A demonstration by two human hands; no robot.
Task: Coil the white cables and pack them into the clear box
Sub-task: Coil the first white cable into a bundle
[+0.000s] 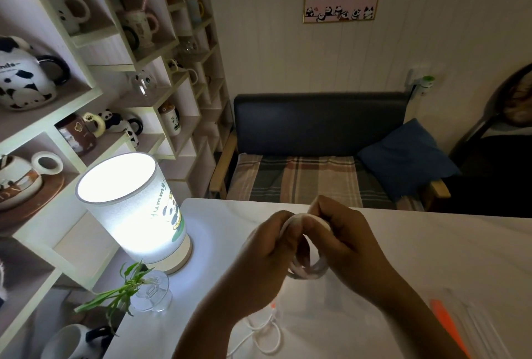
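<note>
Two hands, left hand [270, 246] and right hand [342, 240], pinch a white cable coil [306, 265] above the tabletop [431, 243]. Coiling is underway; next, wind in the loose tail [266, 332] and locate the clear box, possibly at right.

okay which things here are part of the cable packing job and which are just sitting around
Job:
- coiled white cable, held by left hand and right hand
- loose white cable on the table
- clear box

Just sitting around:
- lit lamp
- glass vase
- mugs

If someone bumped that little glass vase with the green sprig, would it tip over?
The glass vase looks light and probably fragile, being thin clear glass. Its base seems wide, which should steady it, though the leaning sprig may pull it sideways.
</note>
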